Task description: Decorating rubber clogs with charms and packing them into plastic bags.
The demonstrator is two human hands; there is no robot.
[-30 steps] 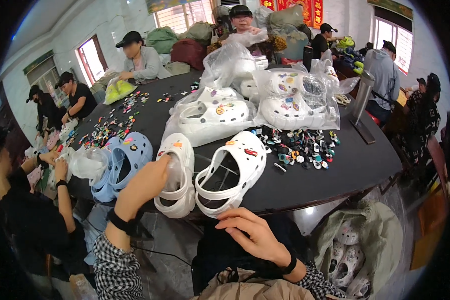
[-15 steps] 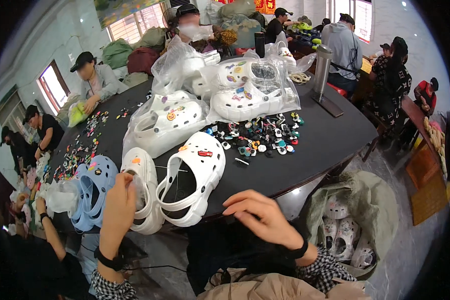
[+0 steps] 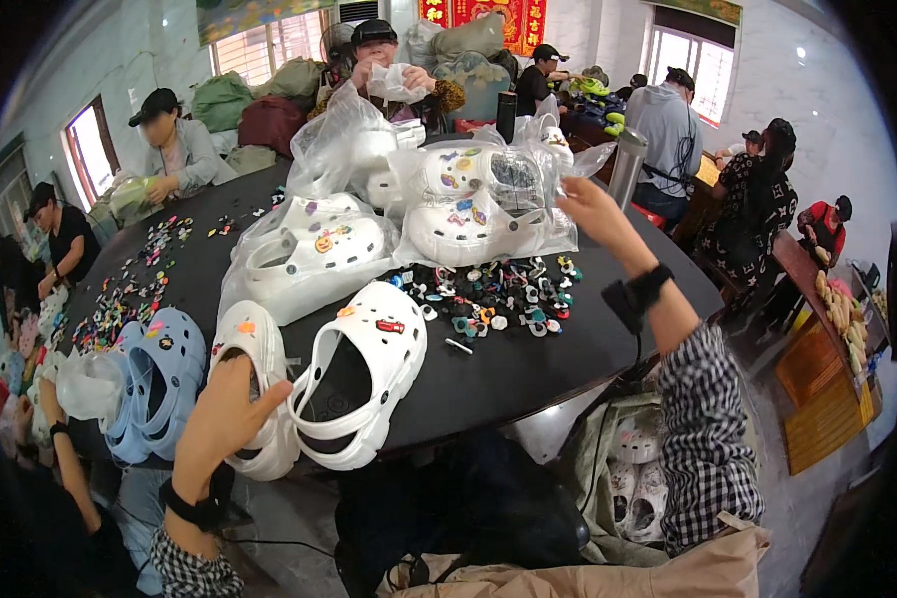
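My left hand [image 3: 224, 411] reaches into the opening of a white clog [image 3: 254, 344]; its thumb is spread away and its fingertips are hidden inside. Close beside stands another white clog [image 3: 369, 349] with orange and red charms, its heel strap toward me. My right hand [image 3: 600, 214] is stretched across the table, fingers extended, at the right edge of a clear plastic bag [image 3: 488, 214] of charm-decorated white clogs. I cannot tell whether its fingertips touch the bag. Another bagged white clog [image 3: 319, 244] lies to the left.
Loose shoe charms [image 3: 498, 299] lie before the bags; more are scattered far left. Blue clogs [image 3: 164, 374] stand at the left edge beside crumpled plastic. A steel tumbler [image 3: 626, 169] stands past my right hand. A sack [image 3: 593, 468] of white clogs is below right. Several people sit around.
My right hand has gone from near the table's front edge up and away to the bagged clogs. My left hand has pushed into the left white clog, its thumb now spread.
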